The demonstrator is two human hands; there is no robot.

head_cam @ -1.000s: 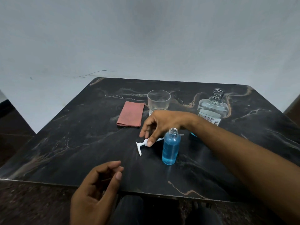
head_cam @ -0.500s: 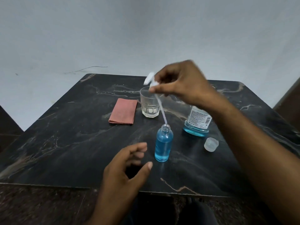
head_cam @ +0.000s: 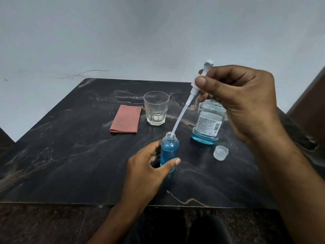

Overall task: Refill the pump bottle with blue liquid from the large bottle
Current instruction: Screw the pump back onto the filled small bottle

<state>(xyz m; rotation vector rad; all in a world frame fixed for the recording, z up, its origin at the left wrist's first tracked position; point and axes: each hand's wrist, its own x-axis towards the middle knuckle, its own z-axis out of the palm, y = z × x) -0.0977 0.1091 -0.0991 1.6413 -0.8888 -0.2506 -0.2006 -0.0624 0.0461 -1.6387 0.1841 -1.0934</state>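
Note:
The small pump bottle (head_cam: 169, 149), nearly full of blue liquid, stands uncapped near the middle of the dark marble table (head_cam: 70, 155). My left hand (head_cam: 147, 168) wraps around its lower body. My right hand (head_cam: 239, 101) pinches the white pump head (head_cam: 202, 76) above it, tilted, with the tip of its dip tube (head_cam: 179, 120) inside the bottle's mouth. The large clear bottle (head_cam: 207, 125) stands uncapped to the right, partly behind my right hand, with a shallow layer of blue liquid at its bottom. Its clear cap (head_cam: 220, 152) lies on the table in front of it.
An empty glass tumbler (head_cam: 156, 107) stands behind the pump bottle. A folded reddish cloth (head_cam: 126, 118) lies to its left. A grey wall rises behind the table. The table's front edge runs close below my left wrist.
My right hand picked the pump head off the table, lifted it and brought its tube tip into the small bottle's mouth. My left hand reached forward and closed around that bottle.

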